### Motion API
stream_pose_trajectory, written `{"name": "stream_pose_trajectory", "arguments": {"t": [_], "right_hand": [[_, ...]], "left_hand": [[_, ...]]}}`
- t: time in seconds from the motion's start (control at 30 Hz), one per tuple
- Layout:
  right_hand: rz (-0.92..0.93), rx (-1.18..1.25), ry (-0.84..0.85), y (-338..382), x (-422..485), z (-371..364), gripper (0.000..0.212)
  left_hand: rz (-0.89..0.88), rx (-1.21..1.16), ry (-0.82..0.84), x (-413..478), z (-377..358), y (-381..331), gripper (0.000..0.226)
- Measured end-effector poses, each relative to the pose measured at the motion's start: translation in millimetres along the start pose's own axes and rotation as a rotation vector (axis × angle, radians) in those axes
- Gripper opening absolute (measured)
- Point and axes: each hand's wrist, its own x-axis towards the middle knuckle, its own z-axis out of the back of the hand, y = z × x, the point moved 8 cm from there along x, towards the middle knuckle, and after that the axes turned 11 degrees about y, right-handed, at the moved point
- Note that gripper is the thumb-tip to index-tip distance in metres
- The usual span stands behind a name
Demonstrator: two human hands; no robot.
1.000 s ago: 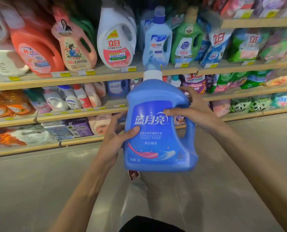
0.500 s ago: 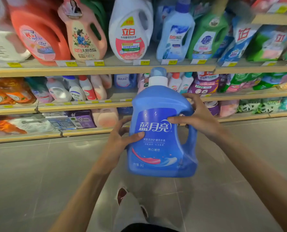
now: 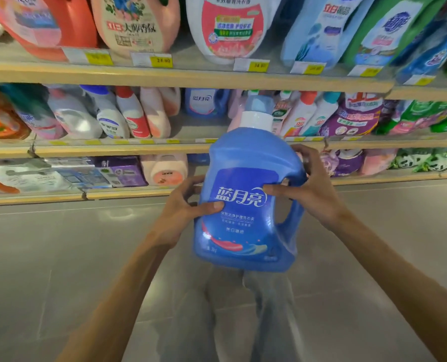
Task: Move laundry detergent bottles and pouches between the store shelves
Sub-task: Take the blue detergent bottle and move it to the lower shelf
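Blue plastic with a white collar and a pale cap, the detergent bottle (image 3: 243,226) is held in the air in front of the shelves (image 3: 191,77), above the grey floor (image 3: 60,257), slightly tilted, label toward the camera. The left hand (image 3: 180,212) grips its left side, thumb on the label and fingers (image 3: 184,188) curled behind, while the right hand (image 3: 311,197) grips the top of the handle on the right, thumb on the label. Behind it a purple pouch (image 3: 358,118) sits on the middle level, and a white jug (image 3: 230,27) stands beside a peach jug (image 3: 136,22) on the top one.
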Motion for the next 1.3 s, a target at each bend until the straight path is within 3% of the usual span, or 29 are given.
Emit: {"name": "stream_pose_trajectory", "arguments": {"t": [0.67,0.9,1.3], "right_hand": [[0.008,-0.067,0.121,-293.6,217.8,-84.0,0.075],[0.066,-0.138,0.135,-396.8,297.3,-115.8,0.084],[0.092,-0.195,0.157,-474.3,405.7,-127.3,0.069]], "left_hand": [[-0.025,0.017,-0.059,213.6,127.3,278.2,0.078],[-0.027,0.036,-0.06,280.8,173.8,366.5,0.078],[-0.038,-0.005,-0.133,369.7,214.5,442.9,0.084]]}}
